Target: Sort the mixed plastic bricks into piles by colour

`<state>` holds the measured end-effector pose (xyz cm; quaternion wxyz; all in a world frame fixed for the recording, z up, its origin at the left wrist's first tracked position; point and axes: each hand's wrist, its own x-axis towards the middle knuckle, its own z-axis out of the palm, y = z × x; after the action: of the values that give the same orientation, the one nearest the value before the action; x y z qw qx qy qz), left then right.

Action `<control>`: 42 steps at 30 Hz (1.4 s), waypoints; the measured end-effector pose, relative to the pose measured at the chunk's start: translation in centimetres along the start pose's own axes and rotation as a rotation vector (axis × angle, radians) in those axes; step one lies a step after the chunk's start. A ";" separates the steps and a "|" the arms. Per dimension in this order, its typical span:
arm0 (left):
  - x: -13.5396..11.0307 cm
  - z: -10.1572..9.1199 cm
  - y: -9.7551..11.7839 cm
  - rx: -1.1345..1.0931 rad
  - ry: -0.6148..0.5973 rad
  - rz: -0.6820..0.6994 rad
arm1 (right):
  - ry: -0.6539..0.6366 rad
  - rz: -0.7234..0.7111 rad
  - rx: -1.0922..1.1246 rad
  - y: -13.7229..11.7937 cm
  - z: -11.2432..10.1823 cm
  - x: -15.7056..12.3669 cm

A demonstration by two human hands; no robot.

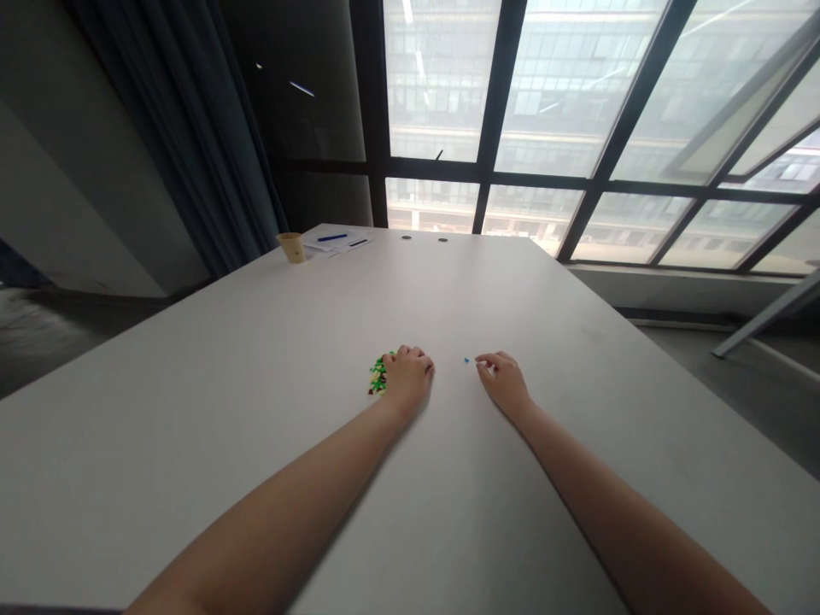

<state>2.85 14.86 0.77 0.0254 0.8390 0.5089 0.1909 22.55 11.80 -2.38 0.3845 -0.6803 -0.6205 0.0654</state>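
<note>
A small heap of tiny green, brown and cream plastic pieces (377, 374) lies on the white table (269, 342). My left hand (410, 376) rests against the heap's right side with its fingers curled, and a green piece shows at the fingertips. My right hand (503, 382) lies to the right, fingers drawn together on the tabletop. A tiny blue piece (466, 360) sits just left of those fingertips, apart from them. Whether either hand holds a small piece cannot be seen.
A paper cup (292, 248) and sheets of paper (336, 243) with a blue pen stand near the table's far left corner. Two round holes mark the far edge. Large windows lie beyond, a curtain hangs left, and the floor lies beyond both side edges.
</note>
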 end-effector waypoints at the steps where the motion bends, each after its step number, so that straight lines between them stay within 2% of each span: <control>1: 0.0 0.0 0.0 -0.007 0.010 0.007 | 0.004 -0.013 0.030 0.1 -0.2 -0.3; 4: 0.1 0.3 0.1 -0.130 0.055 0.071 | 0.023 -0.024 0.131 -0.1 -0.6 -0.7; 8: 0.0 0.8 0.7 -0.473 0.092 0.182 | 0.022 -0.017 0.222 -0.6 -1.0 -0.6; 11: -0.4 1.1 1.5 -0.664 0.078 0.144 | -0.007 -0.057 0.258 -1.1 -1.2 -0.7; 17: -0.8 0.9 2.1 -0.879 0.062 0.058 | -0.053 -0.143 0.301 -2.6 -1.7 -1.7; 24: -0.8 1.2 1.8 -1.025 -0.026 0.018 | -0.071 -0.183 0.298 -3.2 -1.7 -1.9; 32: -0.8 1.2 1.9 -1.162 -0.085 -0.013 | -0.054 -0.318 0.252 -3.1 -1.5 -2.0; 42: -0.8 1.0 2.0 -1.235 -0.193 -0.084 | -0.105 -0.337 0.255 -3.2 -1.5 -2.1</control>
<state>4.55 13.30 0.11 0.5589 0.6623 0.3325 0.3720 20.38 9.02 -0.19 0.4402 -0.5083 -0.7314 0.1134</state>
